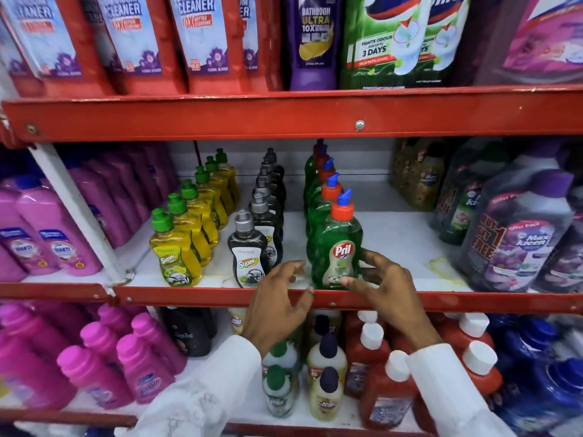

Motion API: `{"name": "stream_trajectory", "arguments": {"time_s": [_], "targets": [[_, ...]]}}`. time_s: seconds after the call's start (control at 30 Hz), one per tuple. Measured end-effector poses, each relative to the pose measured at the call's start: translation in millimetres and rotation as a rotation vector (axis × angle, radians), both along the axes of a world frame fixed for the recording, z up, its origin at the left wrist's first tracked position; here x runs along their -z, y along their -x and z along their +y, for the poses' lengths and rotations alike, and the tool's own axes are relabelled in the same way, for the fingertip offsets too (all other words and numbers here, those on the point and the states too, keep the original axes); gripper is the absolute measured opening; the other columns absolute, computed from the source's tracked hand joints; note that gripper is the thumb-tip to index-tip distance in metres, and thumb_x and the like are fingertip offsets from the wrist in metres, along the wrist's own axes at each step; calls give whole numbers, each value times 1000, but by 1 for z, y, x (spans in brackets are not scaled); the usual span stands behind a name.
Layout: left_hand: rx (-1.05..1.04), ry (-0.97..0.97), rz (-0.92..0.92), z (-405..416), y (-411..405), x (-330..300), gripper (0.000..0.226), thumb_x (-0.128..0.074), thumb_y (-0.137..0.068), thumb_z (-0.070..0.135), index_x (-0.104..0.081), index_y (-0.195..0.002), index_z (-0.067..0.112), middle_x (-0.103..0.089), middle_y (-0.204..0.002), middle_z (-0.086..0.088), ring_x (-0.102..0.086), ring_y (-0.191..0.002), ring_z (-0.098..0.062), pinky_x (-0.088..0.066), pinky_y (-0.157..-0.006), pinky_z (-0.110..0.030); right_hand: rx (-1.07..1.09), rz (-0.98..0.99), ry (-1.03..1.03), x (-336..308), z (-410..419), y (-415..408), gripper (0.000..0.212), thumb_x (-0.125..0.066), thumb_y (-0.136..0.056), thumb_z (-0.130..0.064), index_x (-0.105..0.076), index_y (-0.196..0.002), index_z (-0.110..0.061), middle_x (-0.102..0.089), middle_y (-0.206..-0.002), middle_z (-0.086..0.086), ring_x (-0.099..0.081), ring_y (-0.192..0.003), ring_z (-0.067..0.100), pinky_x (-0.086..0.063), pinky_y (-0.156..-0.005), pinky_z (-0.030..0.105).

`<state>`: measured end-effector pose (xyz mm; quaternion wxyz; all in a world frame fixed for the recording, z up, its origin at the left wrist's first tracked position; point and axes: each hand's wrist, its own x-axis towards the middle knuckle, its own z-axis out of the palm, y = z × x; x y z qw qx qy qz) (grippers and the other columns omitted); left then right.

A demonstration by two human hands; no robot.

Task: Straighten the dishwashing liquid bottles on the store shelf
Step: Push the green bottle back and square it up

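Three rows of dishwashing bottles run front to back on the middle shelf (394, 238): yellow ones with green caps (175, 257), dark ones with grey caps (249, 250), green Pril ones with red caps (339, 247). The front Pril bottle stands upright at the shelf edge. My right hand (383, 285) touches its right side and lower label with spread fingers, without closing around it. My left hand (280, 298) hovers open just left of that bottle, fingers apart, holding nothing.
A red shelf lip (220, 294) runs in front of the bottles. Pink bottles (53, 241) stand to the left, large purple floor-cleaner bottles (517, 244) to the right. Bathroom cleaners (208, 39) fill the shelf above, more bottles (381, 383) the shelf below.
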<state>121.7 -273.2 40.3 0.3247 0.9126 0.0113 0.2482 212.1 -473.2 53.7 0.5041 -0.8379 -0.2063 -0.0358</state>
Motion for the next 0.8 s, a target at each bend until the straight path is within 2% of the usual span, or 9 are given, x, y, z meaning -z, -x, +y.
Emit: {"name": "stream_trajectory", "arguments": {"time_s": [0.1,0.23,0.33,0.4,0.5,0.67,0.8], "targets": [[27,88,16,-3,-17,-3,55,-75,-83,36,-56,-132,21,-71,-121,3,-67,-102,-7,-56,-93,-30,-72,-34,85,4,-5,-15,49,-82,-77,-20,-67,-123,-19,-75,-114,-4,-71,-98,4,-58,-94,39],[39,70,69,-3,-31,-1,60,-75,-80,48,-56,-131,21,-73,-119,1,-68,-104,-9,-58,-92,-34,-91,-1,41,7,-5,-22,45,-84,-74,-15,-71,-117,-18,-74,-105,-11,-69,-90,-9,-58,-91,26],[47,82,57,-2,-32,1,59,-70,-81,52,-57,-129,21,-74,-118,1,-69,-104,-8,-58,-92,-35,-85,30,0,9,-4,-24,48,-86,-71,-15,-71,-116,-16,-72,-104,-10,-71,-92,0,-57,-89,24],[57,88,47,-1,-32,2,54,-70,-83,46,-58,-129,21,-74,-118,2,-68,-105,-8,-58,-93,-35,-83,39,-21,10,-3,-24,47,-88,-69,-16,-72,-113,-19,-74,-101,-10,-72,-91,1,-56,-86,20],[72,82,26,0,-32,2,48,-72,-86,37,-59,-129,20,-73,-120,1,-67,-107,-9,-57,-95,-34,-83,59,-49,12,-2,-25,45,-90,-66,-15,-74,-107,-21,-73,-91,-16,-69,-84,-11,-55,-78,11],[87,65,4,0,-32,4,48,-71,-88,36,-57,-130,18,-73,-120,-1,-68,-106,-11,-58,-94,-36,-86,76,-63,9,-3,-24,42,-90,-65,-16,-71,-97,-34,-69,-85,-26,-69,-80,-12,-53,-74,7],[107,41,-1,1,-32,4,47,-69,-91,34,-56,-132,16,-73,-118,-3,-68,-105,-13,-56,-93,-31,-88,77,-60,9,-3,-23,44,-91,-64,-16,-69,-94,-39,-70,-83,-26,-71,-81,-9,-56,-77,12]]}}
